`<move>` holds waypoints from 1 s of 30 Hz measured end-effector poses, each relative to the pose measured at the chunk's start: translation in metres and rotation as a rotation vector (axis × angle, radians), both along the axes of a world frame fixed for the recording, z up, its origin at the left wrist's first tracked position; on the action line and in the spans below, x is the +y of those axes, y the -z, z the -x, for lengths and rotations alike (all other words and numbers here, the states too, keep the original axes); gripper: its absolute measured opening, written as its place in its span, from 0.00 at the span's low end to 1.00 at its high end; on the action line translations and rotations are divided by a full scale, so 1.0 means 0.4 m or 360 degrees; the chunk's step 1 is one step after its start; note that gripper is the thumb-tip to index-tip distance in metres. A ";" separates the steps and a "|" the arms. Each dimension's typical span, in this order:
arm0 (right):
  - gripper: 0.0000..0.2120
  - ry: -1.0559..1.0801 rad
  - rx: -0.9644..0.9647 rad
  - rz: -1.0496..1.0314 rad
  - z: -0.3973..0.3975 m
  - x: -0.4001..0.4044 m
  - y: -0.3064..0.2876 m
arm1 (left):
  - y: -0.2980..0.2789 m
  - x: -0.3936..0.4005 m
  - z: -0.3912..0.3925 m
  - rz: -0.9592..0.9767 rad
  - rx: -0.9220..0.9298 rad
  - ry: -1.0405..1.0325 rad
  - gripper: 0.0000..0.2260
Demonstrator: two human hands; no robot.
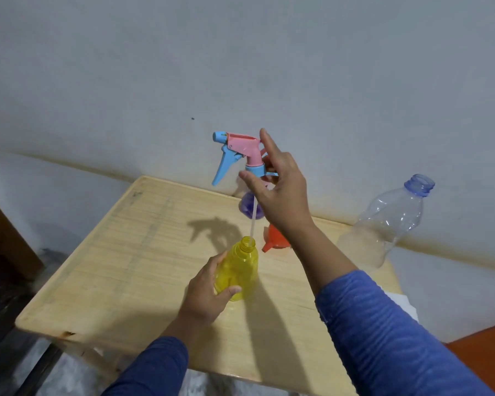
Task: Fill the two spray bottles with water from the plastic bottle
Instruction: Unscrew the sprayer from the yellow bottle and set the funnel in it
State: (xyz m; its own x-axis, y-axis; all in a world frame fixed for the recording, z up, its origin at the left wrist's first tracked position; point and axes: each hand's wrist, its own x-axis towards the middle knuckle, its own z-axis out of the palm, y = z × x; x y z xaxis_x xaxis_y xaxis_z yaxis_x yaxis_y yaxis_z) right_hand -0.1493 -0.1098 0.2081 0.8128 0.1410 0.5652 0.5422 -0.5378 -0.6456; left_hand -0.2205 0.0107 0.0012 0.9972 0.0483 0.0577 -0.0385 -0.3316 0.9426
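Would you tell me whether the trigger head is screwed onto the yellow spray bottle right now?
Off: the right hand holds the trigger head above the yellow spray bottle, only its tube entering the neck.

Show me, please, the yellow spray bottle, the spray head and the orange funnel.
yellow spray bottle [240,270], head view, its body
spray head [245,145], head view, its pink housing
orange funnel [276,238], head view, its cone
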 end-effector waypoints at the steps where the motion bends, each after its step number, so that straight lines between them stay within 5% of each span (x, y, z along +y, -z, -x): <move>1: 0.32 0.0024 -0.0002 0.0013 -0.008 -0.002 -0.013 | -0.001 0.000 0.001 -0.0012 0.0001 0.0002 0.31; 10: 0.30 0.0242 0.0048 0.0137 -0.029 -0.044 -0.049 | -0.008 0.000 0.002 -0.0064 0.0009 0.0017 0.34; 22: 0.26 0.0755 0.0757 0.0082 0.096 -0.189 0.366 | -0.010 -0.003 0.005 0.0014 0.0002 0.0024 0.33; 30: 0.29 0.0838 0.1153 0.0237 0.123 -0.217 0.485 | -0.012 -0.008 0.005 0.0066 0.0014 -0.0019 0.32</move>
State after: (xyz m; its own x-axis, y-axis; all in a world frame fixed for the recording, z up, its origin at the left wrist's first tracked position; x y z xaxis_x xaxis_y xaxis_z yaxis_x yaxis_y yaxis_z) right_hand -0.1986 -0.1964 0.0142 0.9422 -0.3187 -0.1038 -0.3091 -0.7065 -0.6366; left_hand -0.2224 0.0073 0.0059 0.9970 0.0626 0.0466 -0.0263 -0.2929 0.9558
